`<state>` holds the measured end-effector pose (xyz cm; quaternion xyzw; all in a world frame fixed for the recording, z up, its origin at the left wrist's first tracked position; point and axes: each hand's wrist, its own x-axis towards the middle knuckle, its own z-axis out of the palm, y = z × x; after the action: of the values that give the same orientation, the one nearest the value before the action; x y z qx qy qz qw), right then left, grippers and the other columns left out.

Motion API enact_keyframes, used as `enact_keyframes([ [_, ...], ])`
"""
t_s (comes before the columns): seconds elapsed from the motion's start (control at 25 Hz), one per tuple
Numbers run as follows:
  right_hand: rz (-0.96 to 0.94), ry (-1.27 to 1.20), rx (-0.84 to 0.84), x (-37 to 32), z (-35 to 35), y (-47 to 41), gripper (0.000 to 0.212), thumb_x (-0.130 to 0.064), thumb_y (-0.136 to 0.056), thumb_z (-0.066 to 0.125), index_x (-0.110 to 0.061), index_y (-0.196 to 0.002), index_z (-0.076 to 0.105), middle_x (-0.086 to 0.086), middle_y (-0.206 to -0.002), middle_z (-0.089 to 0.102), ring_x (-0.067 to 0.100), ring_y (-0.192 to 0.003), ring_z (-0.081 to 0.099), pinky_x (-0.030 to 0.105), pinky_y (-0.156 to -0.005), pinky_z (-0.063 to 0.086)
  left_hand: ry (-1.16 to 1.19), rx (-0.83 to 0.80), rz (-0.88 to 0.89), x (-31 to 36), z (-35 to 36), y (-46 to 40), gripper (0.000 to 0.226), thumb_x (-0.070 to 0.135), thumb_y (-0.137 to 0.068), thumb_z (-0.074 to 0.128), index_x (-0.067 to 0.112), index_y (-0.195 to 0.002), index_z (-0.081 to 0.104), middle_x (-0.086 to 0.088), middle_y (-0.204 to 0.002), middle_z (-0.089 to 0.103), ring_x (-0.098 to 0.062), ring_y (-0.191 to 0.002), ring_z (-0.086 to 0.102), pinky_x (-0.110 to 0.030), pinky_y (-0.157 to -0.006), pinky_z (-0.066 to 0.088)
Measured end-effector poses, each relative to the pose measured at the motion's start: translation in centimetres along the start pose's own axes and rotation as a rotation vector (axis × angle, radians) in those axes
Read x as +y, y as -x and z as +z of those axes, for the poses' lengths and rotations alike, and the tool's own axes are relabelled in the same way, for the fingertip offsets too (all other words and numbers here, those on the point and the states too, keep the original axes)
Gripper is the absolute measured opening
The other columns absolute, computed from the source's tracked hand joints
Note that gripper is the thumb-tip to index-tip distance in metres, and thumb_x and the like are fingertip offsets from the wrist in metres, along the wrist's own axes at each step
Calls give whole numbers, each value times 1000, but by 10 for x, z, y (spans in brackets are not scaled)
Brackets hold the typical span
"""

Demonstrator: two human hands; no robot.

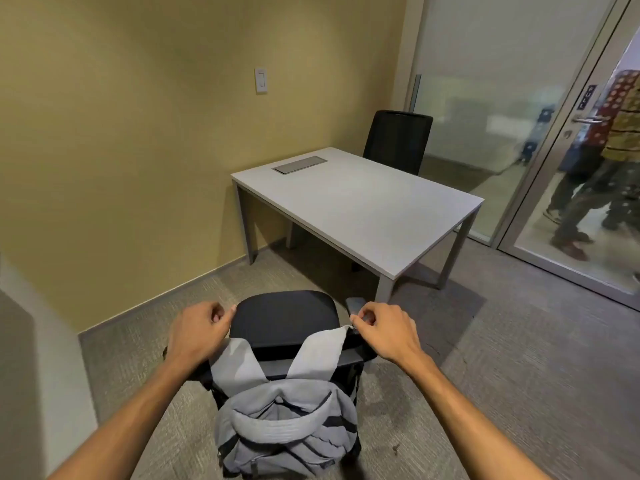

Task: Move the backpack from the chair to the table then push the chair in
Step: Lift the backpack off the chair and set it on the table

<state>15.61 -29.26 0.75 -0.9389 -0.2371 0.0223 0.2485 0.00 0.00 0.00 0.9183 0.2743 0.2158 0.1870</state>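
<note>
Hands (199, 329) (386, 330) curled — fingers (360, 320) on backpack (287, 431) straps.

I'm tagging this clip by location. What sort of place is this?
Probably a small office meeting or study room: a plain white rectangular table with a grey cable hatch, a black mesh-backed office chair tucked in behind it, and a frosted glass wall with a glass door opening onto a corridor.

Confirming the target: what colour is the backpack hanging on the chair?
Light grey backpack with dark trim, seen in the head view.
</note>
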Motion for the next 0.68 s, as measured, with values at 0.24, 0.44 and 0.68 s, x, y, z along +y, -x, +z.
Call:
enact_keyframes([
  [0.24, 70, 50, -94, -14, 19, 4, 37, -58, -86, 56, -23, -86, 68, -1, -83, 66, 20, -78, 59, 32, -70, 42, -350, -123, -207, -15, 4, 3, 43, 48, -85, 55, 11, -65, 58, -6, -67, 65, -28, -68, 61, -35, -69, 46],
  [0.44, 134, 81, -41, -26, 26, -2, 44, -56, -88, 57, -14, -79, 65, 1, -76, 63, 20, -69, 54, 31, -64, 39, -419, -192, -331, -28, 16, -4, 47, 58, -80, 57, 12, -78, 65, -11, -90, 72, -32, -94, 65, -41, -86, 43],
  [0.68, 145, 235, -122, -38, 38, -14, 43, -57, -87, 59, -14, -82, 57, 4, -84, 66, 25, -82, 67, 33, -67, 50, -40, -381, -648, -51, 29, -23, 32, 43, -71, 66, 12, -75, 60, -13, -94, 72, -34, -96, 65, -49, -101, 38],
])
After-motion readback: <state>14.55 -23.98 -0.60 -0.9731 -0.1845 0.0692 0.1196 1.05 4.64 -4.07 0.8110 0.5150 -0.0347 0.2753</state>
